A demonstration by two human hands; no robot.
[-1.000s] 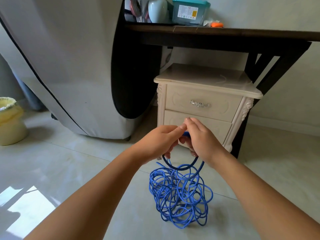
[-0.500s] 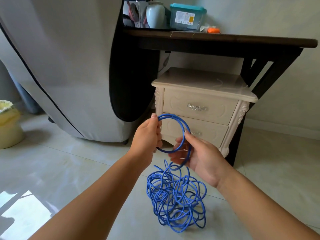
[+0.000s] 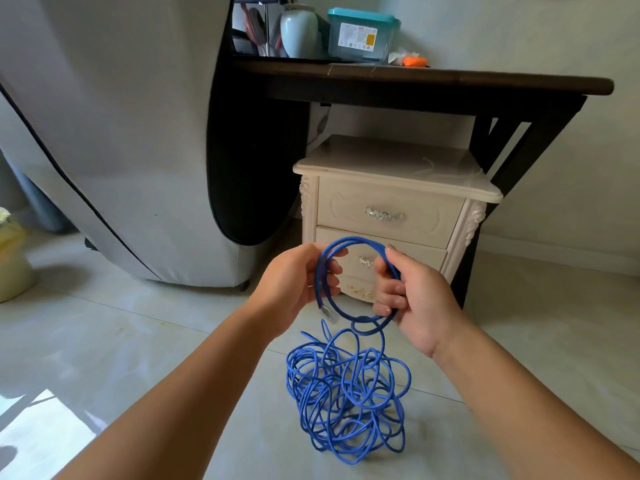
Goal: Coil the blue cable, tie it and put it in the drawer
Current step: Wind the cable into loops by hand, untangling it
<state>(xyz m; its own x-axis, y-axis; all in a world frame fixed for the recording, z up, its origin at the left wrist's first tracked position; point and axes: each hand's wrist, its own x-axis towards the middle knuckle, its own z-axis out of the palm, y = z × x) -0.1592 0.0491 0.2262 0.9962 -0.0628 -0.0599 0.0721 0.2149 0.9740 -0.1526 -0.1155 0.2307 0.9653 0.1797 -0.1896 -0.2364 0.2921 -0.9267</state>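
The left hand (image 3: 294, 282) grips one side of a small cable (image 3: 362, 320) loop, the right hand (image 3: 415, 299) the other, to hold the coil round; the rest lies tangled on the floor (image 3: 173, 341), before the closed drawers (image 3: 391, 202).

The blue cable (image 3: 346, 382) is thin, with a clear plastic connector (image 3: 328, 313) at its end. About two turns form an upright loop, gripped on one side by the left hand (image 3: 294, 282) and on the other by the right hand (image 3: 415, 296). The connector hangs just under the left grip. Below the grip, the rest lies in a loose tangle. Beyond the grip, the cream upper drawer (image 3: 388, 213) and lower drawer (image 3: 415, 252) are closed.
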